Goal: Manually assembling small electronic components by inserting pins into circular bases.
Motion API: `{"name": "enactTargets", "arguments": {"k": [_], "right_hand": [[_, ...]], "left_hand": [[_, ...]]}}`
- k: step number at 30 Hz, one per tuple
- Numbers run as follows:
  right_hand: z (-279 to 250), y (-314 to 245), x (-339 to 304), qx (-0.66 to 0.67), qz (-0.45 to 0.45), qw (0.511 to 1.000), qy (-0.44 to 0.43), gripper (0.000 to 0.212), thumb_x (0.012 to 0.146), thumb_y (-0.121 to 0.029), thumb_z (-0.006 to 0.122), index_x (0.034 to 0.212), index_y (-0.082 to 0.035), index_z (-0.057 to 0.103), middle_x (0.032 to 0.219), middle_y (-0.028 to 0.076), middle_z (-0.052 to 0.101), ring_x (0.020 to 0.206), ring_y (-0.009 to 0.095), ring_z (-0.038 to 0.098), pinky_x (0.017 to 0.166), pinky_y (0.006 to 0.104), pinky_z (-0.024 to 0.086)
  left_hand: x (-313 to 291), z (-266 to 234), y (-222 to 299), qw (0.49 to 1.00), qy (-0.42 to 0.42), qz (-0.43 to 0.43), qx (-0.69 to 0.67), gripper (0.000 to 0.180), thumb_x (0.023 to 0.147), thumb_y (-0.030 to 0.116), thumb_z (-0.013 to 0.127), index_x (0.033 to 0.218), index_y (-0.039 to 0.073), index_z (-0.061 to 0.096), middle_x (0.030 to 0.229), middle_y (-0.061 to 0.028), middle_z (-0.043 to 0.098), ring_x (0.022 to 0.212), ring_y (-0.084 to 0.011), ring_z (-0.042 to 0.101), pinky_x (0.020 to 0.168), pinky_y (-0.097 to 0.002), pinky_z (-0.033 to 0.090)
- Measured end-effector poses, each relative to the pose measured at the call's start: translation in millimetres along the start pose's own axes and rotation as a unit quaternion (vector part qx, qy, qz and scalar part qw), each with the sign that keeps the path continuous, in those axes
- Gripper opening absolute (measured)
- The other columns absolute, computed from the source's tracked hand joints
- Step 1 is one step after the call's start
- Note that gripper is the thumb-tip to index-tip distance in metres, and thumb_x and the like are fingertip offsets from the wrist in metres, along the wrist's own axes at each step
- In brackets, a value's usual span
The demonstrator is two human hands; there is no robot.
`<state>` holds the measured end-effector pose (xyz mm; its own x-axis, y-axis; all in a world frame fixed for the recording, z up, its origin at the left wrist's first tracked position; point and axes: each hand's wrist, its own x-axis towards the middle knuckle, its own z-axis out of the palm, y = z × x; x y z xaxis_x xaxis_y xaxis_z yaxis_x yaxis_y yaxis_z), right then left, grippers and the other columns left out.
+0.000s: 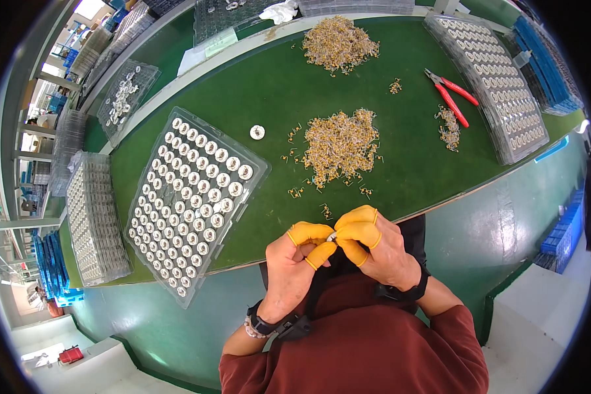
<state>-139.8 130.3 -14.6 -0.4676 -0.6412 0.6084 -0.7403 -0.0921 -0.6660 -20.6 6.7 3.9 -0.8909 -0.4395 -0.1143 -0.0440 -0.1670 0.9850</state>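
At the table's near edge, my left hand and my right hand meet, both with yellow finger cots on the fingertips. Pinched between them is a small round white part, mostly covered by the fingers. Just beyond lies a big pile of tiny bent wire pieces with yellow-orange bodies, a few scattered around it. To the left, a clear plastic tray holds rows of round white parts with metallic centres. One loose round white part sits between tray and pile.
A second wire-piece pile lies farther back. Red-handled cutters rest at right, beside a small heap of clippings. Stacked filled trays stand at right and left. Blue trays stand at the far right.
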Motion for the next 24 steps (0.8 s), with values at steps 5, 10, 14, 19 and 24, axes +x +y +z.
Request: {"name": "enactTargets", "arguments": {"k": [5,10,14,19,24], "right_hand": [[2.4,-2.8,0.0,0.145,0.054,0.987,0.041,0.030,0.074,0.008,0.071,0.096,-0.004,0.055,0.089,0.012,0.062,0.077,0.026,0.061,0.066,0.0331,0.050],[5.3,-5.3,-4.9,0.135,0.117,0.984,0.020,0.033,0.072,0.007,0.072,0.099,-0.005,0.057,0.089,0.011,0.062,0.078,0.028,0.061,0.068,0.0345,0.051],[-6.7,6.9,3.3,-0.032,0.092,0.994,-0.042,0.033,0.074,-0.004,0.074,0.104,-0.004,0.062,0.087,0.010,0.061,0.075,0.028,0.059,0.067,0.0372,0.050],[7.0,9.5,23.1,-0.210,0.030,0.972,-0.103,0.024,0.073,-0.010,0.074,0.094,-0.006,0.064,0.080,0.007,0.054,0.073,0.026,0.056,0.063,0.0361,0.048],[0.5,13.0,23.1,-0.217,0.035,0.967,-0.128,0.016,0.073,-0.007,0.072,0.084,-0.007,0.060,0.077,0.007,0.054,0.071,0.027,0.057,0.062,0.0372,0.048]], "left_hand": [[-0.9,4.0,-4.5,0.991,-0.009,0.097,0.096,0.025,0.085,-0.006,0.066,0.109,-0.005,0.060,0.108,-0.0104,0.062,0.088,-0.0155,0.064,0.069,-0.0265,0.056],[-8.2,-0.1,-16.2,0.992,0.053,-0.007,-0.115,0.024,0.087,-0.007,0.063,0.110,-0.003,0.060,0.105,-0.0120,0.064,0.090,-0.0181,0.065,0.067,-0.0285,0.058],[-5.2,-14.9,-9.4,0.987,0.103,0.014,-0.123,0.021,0.092,-0.001,0.057,0.112,-0.003,0.061,0.102,-0.0133,0.066,0.090,-0.0219,0.067,0.062,-0.0294,0.058],[-2.7,-15.5,-6.8,0.981,0.110,0.028,-0.157,0.021,0.094,0.004,0.056,0.113,-0.002,0.059,0.095,-0.0114,0.063,0.080,-0.0195,0.064,0.059,-0.0280,0.054],[-3.3,-12.5,-3.1,0.981,0.098,0.017,-0.169,0.023,0.096,0.009,0.053,0.116,-0.001,0.056,0.098,-0.0125,0.063,0.081,-0.0205,0.064,0.059,-0.0283,0.053]]}}
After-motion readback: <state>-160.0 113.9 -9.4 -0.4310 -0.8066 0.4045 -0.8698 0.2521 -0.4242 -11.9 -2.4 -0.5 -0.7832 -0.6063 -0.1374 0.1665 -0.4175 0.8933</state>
